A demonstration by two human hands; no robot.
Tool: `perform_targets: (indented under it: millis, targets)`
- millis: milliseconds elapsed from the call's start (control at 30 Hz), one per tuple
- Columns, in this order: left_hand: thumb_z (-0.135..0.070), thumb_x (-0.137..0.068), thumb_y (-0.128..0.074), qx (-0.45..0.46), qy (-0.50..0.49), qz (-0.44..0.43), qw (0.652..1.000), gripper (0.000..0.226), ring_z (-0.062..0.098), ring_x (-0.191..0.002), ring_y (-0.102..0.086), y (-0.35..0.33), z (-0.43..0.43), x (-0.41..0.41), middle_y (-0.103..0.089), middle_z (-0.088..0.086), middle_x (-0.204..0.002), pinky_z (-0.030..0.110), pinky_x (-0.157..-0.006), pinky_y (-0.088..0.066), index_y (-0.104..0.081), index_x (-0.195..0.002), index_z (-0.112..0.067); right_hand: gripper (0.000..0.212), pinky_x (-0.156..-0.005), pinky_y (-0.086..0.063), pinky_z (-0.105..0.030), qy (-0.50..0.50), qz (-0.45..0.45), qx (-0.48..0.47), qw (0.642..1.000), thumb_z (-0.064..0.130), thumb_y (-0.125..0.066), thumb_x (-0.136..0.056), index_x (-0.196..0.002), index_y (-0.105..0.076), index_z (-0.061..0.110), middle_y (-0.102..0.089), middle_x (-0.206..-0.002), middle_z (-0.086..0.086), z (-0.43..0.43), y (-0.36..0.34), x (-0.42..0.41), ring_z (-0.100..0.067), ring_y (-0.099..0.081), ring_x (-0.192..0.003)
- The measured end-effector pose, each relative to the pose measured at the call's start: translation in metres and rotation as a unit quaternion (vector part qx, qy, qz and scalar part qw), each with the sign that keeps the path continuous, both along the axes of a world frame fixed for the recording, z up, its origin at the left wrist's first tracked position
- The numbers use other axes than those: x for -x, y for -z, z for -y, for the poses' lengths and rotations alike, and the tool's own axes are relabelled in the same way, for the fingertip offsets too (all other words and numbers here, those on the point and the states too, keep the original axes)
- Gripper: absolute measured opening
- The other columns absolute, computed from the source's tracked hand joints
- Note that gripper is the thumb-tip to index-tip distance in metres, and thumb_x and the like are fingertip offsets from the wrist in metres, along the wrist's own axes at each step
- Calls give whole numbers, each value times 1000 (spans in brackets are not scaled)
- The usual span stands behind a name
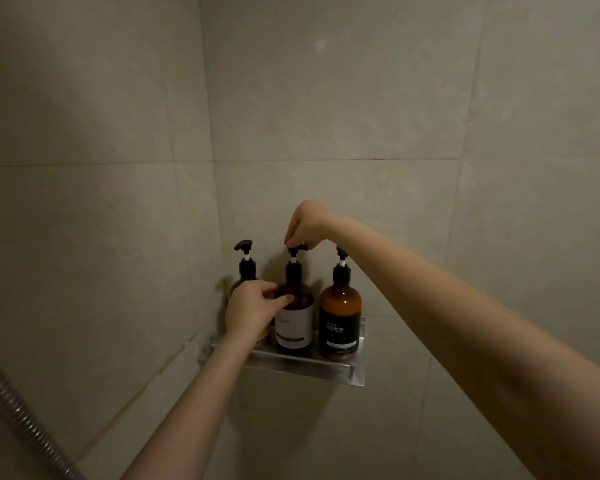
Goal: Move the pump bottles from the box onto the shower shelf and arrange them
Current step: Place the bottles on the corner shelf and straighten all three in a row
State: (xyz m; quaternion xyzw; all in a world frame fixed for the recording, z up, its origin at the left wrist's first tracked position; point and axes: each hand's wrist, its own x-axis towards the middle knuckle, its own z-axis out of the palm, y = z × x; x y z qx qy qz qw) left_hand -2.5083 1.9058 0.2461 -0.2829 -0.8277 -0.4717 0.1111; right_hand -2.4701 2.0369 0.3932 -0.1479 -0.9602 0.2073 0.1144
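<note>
A: Where is the middle amber glass pump bottle with the white label [294, 322] held?

B: On the brushed metal corner shelf [340, 370], upright, between two other bottles. Its shoulder is clasped by the left hand [252, 311]; its black pump head [297, 250] is pinched from above by the right hand [307, 225], fingers closed.

A: Room to turn?

B: Little is judged available: the black-labelled amber shampoo bottle [340, 322] stands just beside, and the tiled wall is close behind
</note>
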Motion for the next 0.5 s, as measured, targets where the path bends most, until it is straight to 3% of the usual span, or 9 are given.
perform_targets:
  millis: [100,200,300,367,500]
  targets:
    - [-45,-69,-73,5,-17,-14,1000,35,-6,-58,-50,1,0,-4,-69,-9,-76,18,-52,-44,-73,-94,-20,31,-65,-60,-28,35,-8,30,999,20,-77,-76,-98,-68,-1,-71,-93,-14,-1,0,4,-20,-68,-73]
    - [-44,-72,-72,2,-25,-17,1000,32,-8,-56,-48,3,0,-8,-65,-14,-69,17,-48,-41,-73,-95,-22,38,-68,-60,-31,66,-16,56,996,25,-80,-72,-95,-65,-1,-71,-82,-12,0,2,8,-20,-69,-67]
    - [-43,-73,-71,-7,-43,-28,999,29,-11,-53,-46,5,0,-14,-59,-18,-64,16,-43,-33,-73,-94,-24,35,-43,-55,-23,101,-14,92,991,26,-81,-70,-79,-55,4,-65,-62,-8,1,3,8,-13,-63,-43]
    - [-43,-73,-71,-10,-50,-37,998,28,-11,-51,-43,6,0,-17,-62,-17,-65,15,-42,-29,-74,-92,-23,37,-32,-46,-18,116,-17,105,987,25,-81,-70,-74,-49,8,-63,-58,-7,3,3,8,-11,-59,-34]
    - [-42,-68,-76,-13,-26,-2,1000,36,-5,-59,-49,0,0,-9,-73,-5,-88,15,-49,-36,-72,-96,-19,34,-41,-52,-20,118,11,129,985,28,-78,-74,-85,-55,6,-65,-70,-7,3,1,5,-13,-63,-51]
